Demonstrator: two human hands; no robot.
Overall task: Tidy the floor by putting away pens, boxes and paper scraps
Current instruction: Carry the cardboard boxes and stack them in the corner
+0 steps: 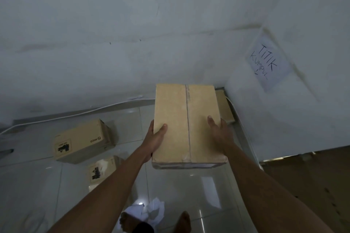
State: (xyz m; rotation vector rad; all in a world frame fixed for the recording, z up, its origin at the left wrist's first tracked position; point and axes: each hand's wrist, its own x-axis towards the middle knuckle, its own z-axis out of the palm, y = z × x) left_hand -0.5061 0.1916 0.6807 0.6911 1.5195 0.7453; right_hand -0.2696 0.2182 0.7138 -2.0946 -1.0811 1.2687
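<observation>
Both hands were on it. The taped cardboard box (186, 125) was up off the floor (189, 185), held out in front over the tiles and just short of the corner. The left hand (154, 138) gripped the near left edge, thumb lying on the top face and fingers tucked out of sight below. The right hand (219, 132) clasped the right edge the same way. It was a firm two-sided hold, with the top level and the tape seam running away from the person.

Ahead, where two white walls met, a second box (225, 108) lay on the floor, mostly hidden behind the carried one. Above it a handwritten sign (267, 62) read TITIK KUMPUL, with an arrow pointing down. That looked like the collecting spot, though how much room was left there could not be judged from this angle.

The step in hand, by my reading, was the carry to that corner. To do it well, hold the box level, lower it with both hands, square it onto or beside the one there, and let go only once it sits flat. Mind the feet too: crumpled paper scraps (151, 210) lay right by the toes. A printed box (83, 140) sat on the tiles well off to the left, yet to be collected.
</observation>
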